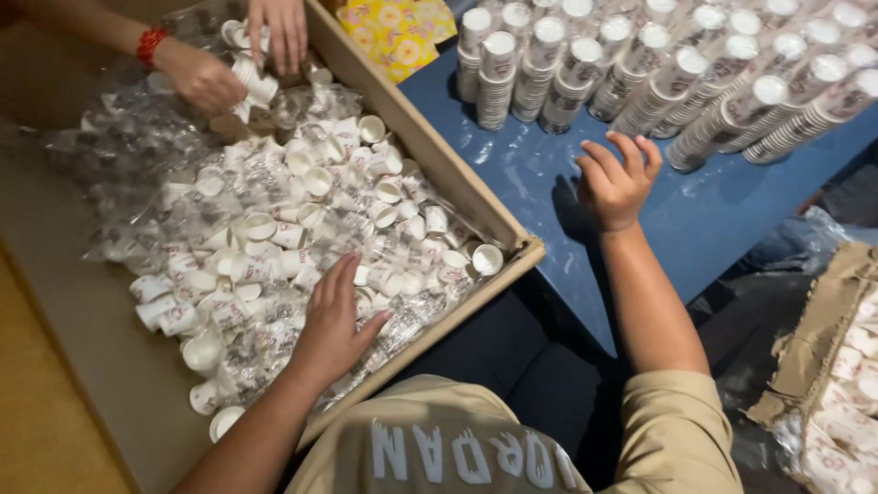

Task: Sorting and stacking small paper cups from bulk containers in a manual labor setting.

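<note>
While the left hand (331, 322) lies flat and open on loose little cups (274, 229) in the cardboard box (430, 151), the right hand (615, 183) hovers half curled, its grip empty, over the blue counter (713, 220).

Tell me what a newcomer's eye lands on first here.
The cardboard box on the left, heaped with loose white cups in clear wrap, where the left hand rests. On the right, tall cup stacks crowd the blue table, above the right hand.
</note>
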